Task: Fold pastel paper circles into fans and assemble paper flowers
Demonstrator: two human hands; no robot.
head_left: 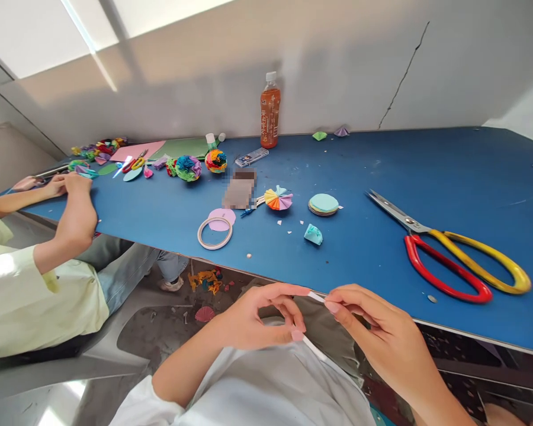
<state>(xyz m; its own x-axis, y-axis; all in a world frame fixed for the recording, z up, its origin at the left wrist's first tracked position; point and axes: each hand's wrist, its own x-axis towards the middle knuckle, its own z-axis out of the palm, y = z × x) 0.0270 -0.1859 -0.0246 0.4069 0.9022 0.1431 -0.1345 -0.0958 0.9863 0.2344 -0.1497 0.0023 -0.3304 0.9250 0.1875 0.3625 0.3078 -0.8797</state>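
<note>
My right hand (373,325) pinches the end of a narrow white strip (316,297) between thumb and fingertips, just off the table's front edge. My left hand (262,319) is curled beside it, its index fingertip at the strip's other end. Another white length shows below my left thumb, which is bent against the fingers; whether it is the same strip I cannot tell. Beyond my hands lie a folded turquoise paper piece (313,234), a stack of round paper discs (323,204), a multicoloured pleated paper fan (278,199) and a roll of tape (215,233).
Large scissors (448,254) with red and yellow handles lie open at right. An orange drink bottle (270,112) stands by the wall. Paper pompoms (188,168) sit at the back left, near a co-worker's hands (68,184). A purple disc (222,219) lies under the tape.
</note>
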